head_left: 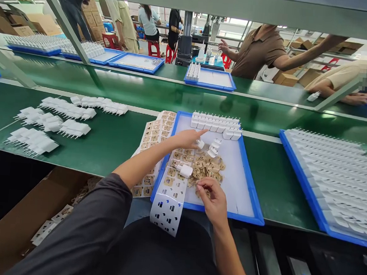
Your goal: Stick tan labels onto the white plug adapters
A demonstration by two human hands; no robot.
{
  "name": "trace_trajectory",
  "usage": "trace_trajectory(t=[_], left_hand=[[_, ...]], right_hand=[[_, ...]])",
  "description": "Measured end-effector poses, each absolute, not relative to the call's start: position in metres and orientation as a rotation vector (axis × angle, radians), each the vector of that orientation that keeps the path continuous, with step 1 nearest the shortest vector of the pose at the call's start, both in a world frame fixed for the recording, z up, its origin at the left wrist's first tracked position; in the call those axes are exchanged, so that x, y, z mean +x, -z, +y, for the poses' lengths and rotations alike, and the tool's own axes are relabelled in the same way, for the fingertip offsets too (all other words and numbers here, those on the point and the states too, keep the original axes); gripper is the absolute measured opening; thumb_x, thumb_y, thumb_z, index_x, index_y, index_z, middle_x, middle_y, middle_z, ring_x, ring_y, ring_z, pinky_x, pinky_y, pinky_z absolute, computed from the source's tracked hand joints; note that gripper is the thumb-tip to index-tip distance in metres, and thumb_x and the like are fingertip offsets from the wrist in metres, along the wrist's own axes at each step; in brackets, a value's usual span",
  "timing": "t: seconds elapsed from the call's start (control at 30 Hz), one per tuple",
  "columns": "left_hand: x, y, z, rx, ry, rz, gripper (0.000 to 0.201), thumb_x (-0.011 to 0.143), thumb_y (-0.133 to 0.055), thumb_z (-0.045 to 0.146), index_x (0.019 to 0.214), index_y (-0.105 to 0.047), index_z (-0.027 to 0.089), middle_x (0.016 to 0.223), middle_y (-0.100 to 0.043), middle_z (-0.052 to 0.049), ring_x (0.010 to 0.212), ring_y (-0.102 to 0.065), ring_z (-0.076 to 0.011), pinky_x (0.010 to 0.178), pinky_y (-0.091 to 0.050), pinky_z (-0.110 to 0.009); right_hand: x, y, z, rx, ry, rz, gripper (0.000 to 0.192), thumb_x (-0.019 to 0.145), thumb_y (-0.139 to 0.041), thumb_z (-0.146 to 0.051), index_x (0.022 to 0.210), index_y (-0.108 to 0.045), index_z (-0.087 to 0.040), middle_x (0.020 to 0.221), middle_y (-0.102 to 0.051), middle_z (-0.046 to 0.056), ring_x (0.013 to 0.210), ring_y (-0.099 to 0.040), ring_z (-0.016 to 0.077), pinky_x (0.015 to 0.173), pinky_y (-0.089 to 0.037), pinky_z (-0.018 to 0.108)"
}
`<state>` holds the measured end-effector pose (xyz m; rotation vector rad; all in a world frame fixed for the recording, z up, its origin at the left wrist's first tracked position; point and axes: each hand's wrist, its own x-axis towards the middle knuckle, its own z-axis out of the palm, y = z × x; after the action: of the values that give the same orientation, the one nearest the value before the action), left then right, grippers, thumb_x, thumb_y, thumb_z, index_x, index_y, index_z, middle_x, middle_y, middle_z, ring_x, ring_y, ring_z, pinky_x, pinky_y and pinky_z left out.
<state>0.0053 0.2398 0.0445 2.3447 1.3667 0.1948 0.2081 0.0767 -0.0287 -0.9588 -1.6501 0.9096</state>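
My left hand (pixel 188 139) reaches across the blue-rimmed tray (pixel 246 175), index finger stretched toward the row of white plug chargers (pixel 214 123). Its other fingers close on a white charger (pixel 199 144), partly hidden by the hand. More loose chargers (pixel 214 148) lie just to the right. Low over a heap of brown paper stickers (pixel 208 166), my right hand (pixel 212 198) has thumb and fingertips pinched; what is between them is too small to make out. Another charger (pixel 185 170) rests on a sticker strip (pixel 169 203) that hangs over the tray's front edge toward my lap.
Sticker sheets (pixel 153 141) lie left of the tray. White chargers sit in groups (pixel 32 139) on the green bench at left. A full charger tray (pixel 334 177) stands at right. Beyond the metal frame are more trays (pixel 209 78) and several people, one in a brown shirt (pixel 255 50).
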Motion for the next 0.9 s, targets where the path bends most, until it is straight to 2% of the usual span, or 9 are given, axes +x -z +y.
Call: trace_trajectory(t=[0.1,0.17,0.33,0.43,0.6,0.73,0.8,0.9], left_hand=[[-0.012,-0.049,0.194,2.027,-0.653,1.32,0.058,0.087,-0.068,0.043,0.139,-0.058,0.019,0.131,-0.069,-0.013,0.118,-0.064,-0.0285,0.099,-0.051,-0.038],[-0.022,-0.046,0.154,1.698,-0.89,1.173,0.051,0.085,-0.07,0.048,0.127,-0.066,0.021,0.13,-0.07,-0.011,0.114,-0.066,-0.0274,0.093,-0.054,-0.037],[-0.03,-0.013,0.07,1.074,-1.176,0.958,0.049,0.074,-0.083,0.043,0.116,-0.068,0.024,0.116,-0.074,-0.008,0.106,-0.07,-0.0259,0.09,-0.056,-0.038],[-0.024,0.008,0.047,0.911,-1.239,0.888,0.047,0.074,-0.083,0.042,0.116,-0.066,0.027,0.113,-0.074,-0.007,0.104,-0.07,-0.0259,0.09,-0.055,-0.039],[-0.016,0.017,0.032,0.94,-1.274,0.876,0.043,0.082,-0.076,0.041,0.12,-0.063,0.026,0.117,-0.072,-0.007,0.111,-0.068,-0.0255,0.099,-0.051,-0.04],[-0.026,0.008,0.019,1.041,-1.181,0.869,0.038,0.091,-0.069,0.042,0.123,-0.055,0.029,0.13,-0.068,-0.01,0.116,-0.067,-0.0257,0.098,-0.052,-0.04],[-0.031,0.005,0.013,1.105,-1.135,0.9,0.037,0.09,-0.07,0.038,0.122,-0.053,0.029,0.136,-0.066,-0.01,0.12,-0.066,-0.0262,0.098,-0.053,-0.04],[-0.033,0.007,0.008,1.204,-1.205,1.027,0.039,0.081,-0.081,0.03,0.112,-0.056,0.028,0.129,-0.069,-0.009,0.118,-0.067,-0.026,0.1,-0.053,-0.04]], right_hand=[[0.209,0.033,0.076,-0.962,-0.91,-1.601,0.007,0.095,-0.064,-0.029,0.094,-0.069,-0.023,0.1,-0.065,0.007,0.098,-0.063,0.0212,0.078,-0.054,0.034],[0.209,0.033,0.076,-0.963,-0.937,-1.563,0.009,0.095,-0.064,-0.03,0.094,-0.069,-0.023,0.096,-0.067,0.007,0.094,-0.064,0.021,0.078,-0.054,0.035],[0.201,0.01,0.073,-0.893,-1.073,-1.477,0.011,0.091,-0.069,-0.034,0.088,-0.069,-0.023,0.082,-0.069,0.003,0.079,-0.066,0.0184,0.071,-0.056,0.032],[0.188,-0.009,0.068,-0.769,-1.158,-1.52,0.008,0.092,-0.069,-0.031,0.088,-0.068,-0.024,0.08,-0.069,0.003,0.078,-0.066,0.0184,0.071,-0.057,0.033],[0.164,-0.019,0.059,-0.637,-1.334,-1.58,0.007,0.093,-0.067,-0.029,0.089,-0.068,-0.024,0.081,-0.068,0.003,0.077,-0.065,0.0171,0.068,-0.056,0.031],[0.158,-0.011,0.055,-0.678,-1.371,-1.511,0.009,0.092,-0.069,-0.031,0.088,-0.067,-0.024,0.08,-0.067,0.002,0.076,-0.065,0.0167,0.069,-0.056,0.03],[0.159,-0.007,0.054,-0.704,-1.372,-1.482,0.012,0.091,-0.07,-0.034,0.087,-0.067,-0.024,0.079,-0.066,0.002,0.077,-0.065,0.0172,0.07,-0.056,0.03],[0.16,-0.002,0.052,-0.725,-1.416,-1.428,0.008,0.091,-0.07,-0.032,0.09,-0.067,-0.025,0.083,-0.066,0.001,0.078,-0.064,0.0164,0.071,-0.054,0.029]])
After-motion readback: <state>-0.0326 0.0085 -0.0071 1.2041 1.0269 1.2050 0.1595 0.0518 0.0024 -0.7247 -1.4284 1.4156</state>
